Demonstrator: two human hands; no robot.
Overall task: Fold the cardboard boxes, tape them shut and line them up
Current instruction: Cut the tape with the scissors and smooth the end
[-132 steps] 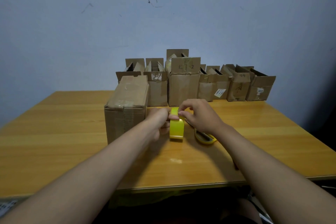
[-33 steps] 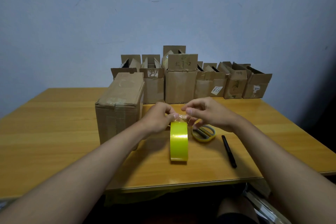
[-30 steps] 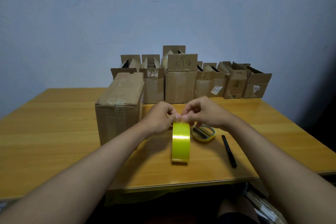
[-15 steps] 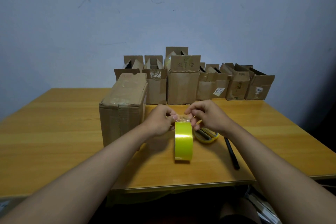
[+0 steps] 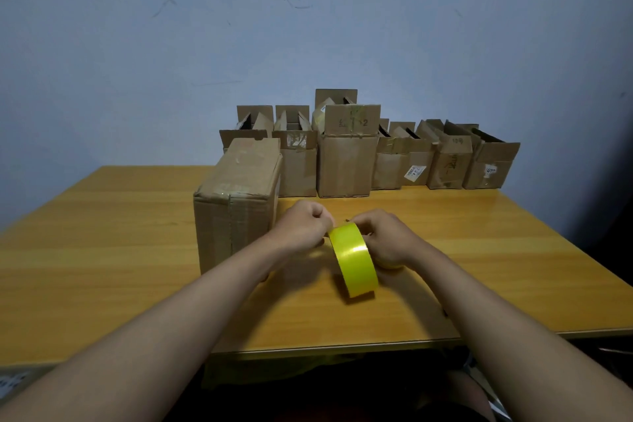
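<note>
A yellow roll of tape (image 5: 354, 260) stands on edge on the wooden table (image 5: 102, 250), tilted to the left at its top. My left hand (image 5: 303, 226) pinches at the roll's top left edge with curled fingers. My right hand (image 5: 387, 236) grips the roll from its right side. A closed cardboard box (image 5: 239, 195) with tape on its seams stands just left of my left hand. Several open boxes (image 5: 346, 154) with raised flaps stand in a row along the back of the table.
The blue wall rises right behind the box row. My right hand and forearm hide the things lying to the right of the roll. The table's front edge (image 5: 342, 346) runs under my forearms, with a dark gap below.
The roll has tipped left at the top and my right hand has come down from its top onto its right side. The scissors and pen are now hidden behind my right arm.
</note>
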